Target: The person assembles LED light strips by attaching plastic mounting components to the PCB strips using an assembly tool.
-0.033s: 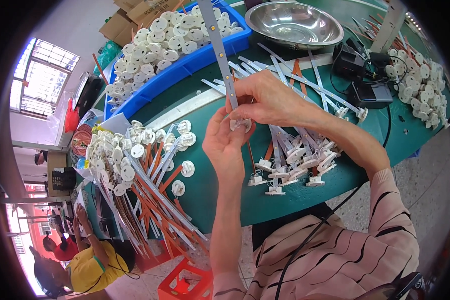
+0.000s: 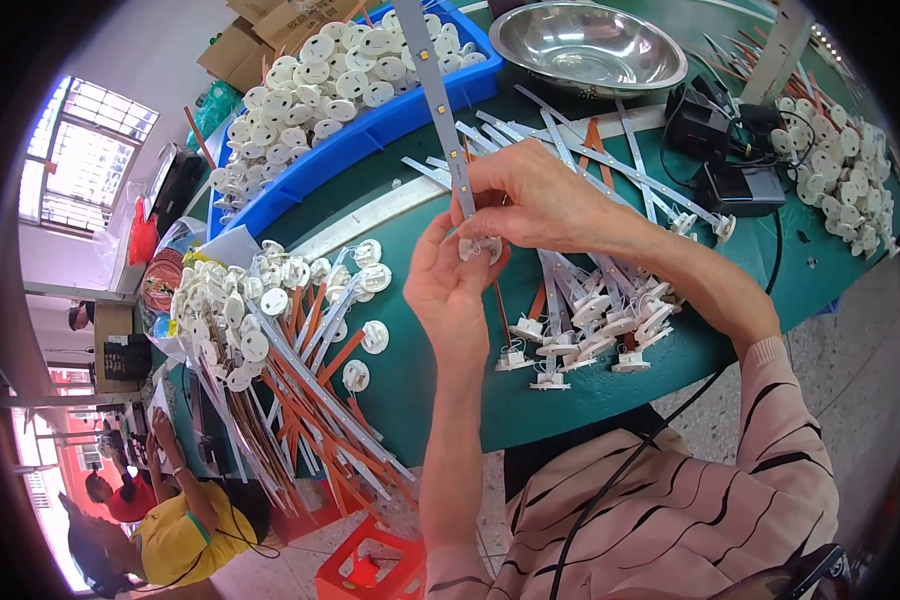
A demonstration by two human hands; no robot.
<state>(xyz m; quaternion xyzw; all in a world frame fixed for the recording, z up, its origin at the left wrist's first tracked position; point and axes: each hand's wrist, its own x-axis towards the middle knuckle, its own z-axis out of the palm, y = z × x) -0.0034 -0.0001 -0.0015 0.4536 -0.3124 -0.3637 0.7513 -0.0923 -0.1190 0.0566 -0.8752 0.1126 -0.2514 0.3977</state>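
Note:
My left hand [image 2: 452, 285] is closed around a round white end cap [image 2: 482, 247], partly hidden by the fingers. Just above it, my right hand [image 2: 530, 195] pinches the lower end of an LED strip [image 2: 438, 100], which stands nearly upright and meets the cap. Right of my wrists, on the green table, lies a bunch of LED strips with white caps [image 2: 590, 320] on their near ends. To the left a larger pile of strips [image 2: 310, 400], showing white and orange-brown sides, ends in a cluster of caps [image 2: 235, 325]. A few capped ends [image 2: 374, 337] lie beside that pile.
A blue bin [image 2: 370, 140] heaped with white caps stands at the back left, a steel bowl [image 2: 590, 50] behind my hands. Black power adapters [image 2: 738, 188] with cables and more caps [image 2: 840, 180] lie right. A co-worker in a yellow shirt [image 2: 195, 530] sits left, near a red stool [image 2: 370, 565].

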